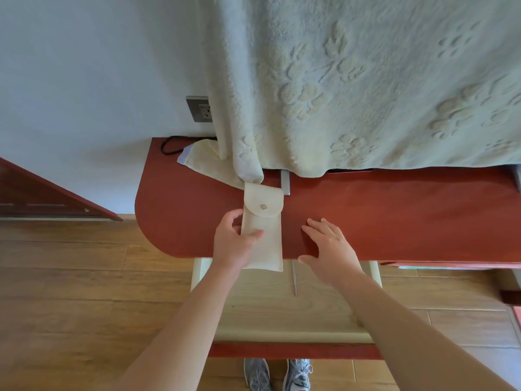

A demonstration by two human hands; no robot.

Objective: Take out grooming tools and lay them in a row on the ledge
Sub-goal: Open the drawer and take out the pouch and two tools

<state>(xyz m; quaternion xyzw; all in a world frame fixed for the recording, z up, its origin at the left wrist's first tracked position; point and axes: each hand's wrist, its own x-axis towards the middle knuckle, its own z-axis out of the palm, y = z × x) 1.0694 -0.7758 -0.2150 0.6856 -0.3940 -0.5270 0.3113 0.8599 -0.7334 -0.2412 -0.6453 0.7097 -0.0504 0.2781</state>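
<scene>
Pouch: cream fabric pouch (266, 218) in the middle of the frame, lying flat on the red tabletop (394, 215). Its long side runs top to bottom of the frame and its lower end hangs past the tabletop's front edge.
Flap: rounded and folded down over the front, closed with a small metal snap (264, 207).
Left hand: left hand (232, 244) grips the pouch from its left edge. The thumb lies across the front and the other fingers (231, 220) are curled round the side, so the fabric is pinched between them.
Right hand: right hand (329, 249) is just right of the pouch, not touching it. It lies palm down on the tabletop with the fingers spread and straight, and the thumb sits at the front edge.
Blanket: pale, fluffy blanket (366, 80) with a paw-print texture fills the upper right of the frame. Its hem reaches the tabletop and touches the top of the pouch.
Behind the pouch: short grey metal bar (285, 182), partly under the hem.
Upper left: grey wall socket (200, 109) and below it a black cord (169, 145) on the tabletop's back corner.
Below the tabletop: pale wooden board (282, 311) with a thin rod (295, 277) lying on it.
Bottom of the frame: wooden floor (70, 277) and a pair of grey shoes (277, 373).
</scene>
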